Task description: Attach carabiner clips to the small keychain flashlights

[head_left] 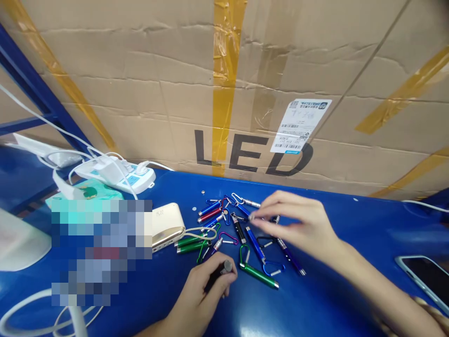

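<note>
Several small keychain flashlights point(242, 234) in blue, green, red and black, each with a carabiner clip, lie scattered on the blue table point(315, 304). My left hand point(206, 288) is closed around a black flashlight point(220, 273) with a silver tip, near the front of the pile. My right hand point(298, 224) reaches over the pile from the right, thumb and fingers pinched over a small part I cannot make out. Two small button cells point(202, 192) lie on the table behind the pile.
A large cardboard box point(245, 93) marked LED stands along the table's back edge. A white power strip point(122, 175) with cables sits at the back left, a cream power bank point(167, 226) beside the pile, and a phone point(426, 278) at the right edge.
</note>
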### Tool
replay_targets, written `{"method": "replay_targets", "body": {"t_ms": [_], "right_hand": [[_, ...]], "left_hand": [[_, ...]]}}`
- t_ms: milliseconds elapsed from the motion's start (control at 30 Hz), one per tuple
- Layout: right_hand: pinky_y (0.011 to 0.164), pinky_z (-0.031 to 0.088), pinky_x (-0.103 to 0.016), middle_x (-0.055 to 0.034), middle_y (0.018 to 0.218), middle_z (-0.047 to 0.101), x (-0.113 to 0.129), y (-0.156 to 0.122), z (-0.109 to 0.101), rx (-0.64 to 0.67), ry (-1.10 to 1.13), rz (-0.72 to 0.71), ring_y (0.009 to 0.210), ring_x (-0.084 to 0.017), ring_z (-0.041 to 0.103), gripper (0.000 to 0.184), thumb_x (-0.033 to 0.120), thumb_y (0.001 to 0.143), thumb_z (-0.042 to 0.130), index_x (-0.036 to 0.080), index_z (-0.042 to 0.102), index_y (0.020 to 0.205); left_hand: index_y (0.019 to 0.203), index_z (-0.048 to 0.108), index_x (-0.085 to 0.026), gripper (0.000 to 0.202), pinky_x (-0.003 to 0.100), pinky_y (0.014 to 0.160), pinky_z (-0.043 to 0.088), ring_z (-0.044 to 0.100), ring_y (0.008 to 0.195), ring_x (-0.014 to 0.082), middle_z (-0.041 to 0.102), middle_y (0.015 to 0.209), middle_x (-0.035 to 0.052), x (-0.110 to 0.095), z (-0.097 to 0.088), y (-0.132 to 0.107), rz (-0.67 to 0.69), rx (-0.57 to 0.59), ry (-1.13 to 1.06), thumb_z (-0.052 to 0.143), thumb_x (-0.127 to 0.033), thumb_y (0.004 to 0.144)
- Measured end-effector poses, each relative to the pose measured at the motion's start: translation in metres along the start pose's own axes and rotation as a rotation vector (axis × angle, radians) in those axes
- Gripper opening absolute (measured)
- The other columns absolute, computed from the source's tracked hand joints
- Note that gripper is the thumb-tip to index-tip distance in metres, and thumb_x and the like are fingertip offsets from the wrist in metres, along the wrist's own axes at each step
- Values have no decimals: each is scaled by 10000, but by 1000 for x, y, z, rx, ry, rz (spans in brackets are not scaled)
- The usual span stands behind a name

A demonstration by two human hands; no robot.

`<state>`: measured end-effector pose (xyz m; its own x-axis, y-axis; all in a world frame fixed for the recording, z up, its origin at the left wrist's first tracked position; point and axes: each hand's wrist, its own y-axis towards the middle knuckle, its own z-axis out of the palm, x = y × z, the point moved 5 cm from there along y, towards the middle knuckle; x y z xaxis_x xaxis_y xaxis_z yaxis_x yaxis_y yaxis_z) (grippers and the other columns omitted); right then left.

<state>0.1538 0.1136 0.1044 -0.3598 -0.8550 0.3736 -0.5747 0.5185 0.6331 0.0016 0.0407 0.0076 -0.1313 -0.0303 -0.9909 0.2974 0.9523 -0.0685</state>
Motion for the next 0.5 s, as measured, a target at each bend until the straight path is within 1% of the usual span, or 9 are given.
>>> {"method": "replay_targets", "body": {"t_ms": [67, 133, 200, 333, 500], "right_hand": [[588, 470, -220, -7, 758, 666, 29, 1, 10, 75, 58, -131, 658, -94, 603, 77, 222, 818, 630, 188, 688, 855], [559, 445, -229, -8, 776, 670, 44, -1, 21, 152, 54, -194, 651, -94, 599, 103, 227, 843, 601, 177, 688, 865], [545, 433, -232, -12, 777, 666, 46, -5, 29, 193, 46, -208, 646, -94, 595, 148, 238, 872, 559, 167, 689, 862], [581, 455, -215, -13, 776, 651, 39, -8, 33, 228, 72, -171, 661, -87, 593, 203, 254, 903, 504, 172, 687, 871], [595, 467, -204, -31, 790, 626, 38, -9, 33, 293, 139, -120, 671, -94, 584, 180, 216, 893, 514, 156, 683, 880]], "left_hand": [[755, 508, -175, 174, 192, 553, 354, 433, 565, 105, 437, 599, -34, -1, -1, 0, 26, -9, 29, 441, -293, 864], [740, 500, -175, 180, 191, 545, 351, 428, 556, 102, 443, 594, -36, -2, -2, 1, 52, -11, 54, 444, -292, 865], [747, 501, -174, 177, 189, 540, 347, 421, 549, 100, 440, 584, -40, -3, -3, 2, 73, -15, 73, 446, -292, 865], [772, 515, -173, 147, 181, 535, 345, 411, 545, 95, 427, 587, -45, -7, -6, 4, 109, -5, 94, 456, -275, 860], [766, 514, -174, 144, 172, 519, 344, 401, 539, 92, 417, 597, -44, -9, -7, 6, 121, 10, 88, 451, -259, 864]]}}
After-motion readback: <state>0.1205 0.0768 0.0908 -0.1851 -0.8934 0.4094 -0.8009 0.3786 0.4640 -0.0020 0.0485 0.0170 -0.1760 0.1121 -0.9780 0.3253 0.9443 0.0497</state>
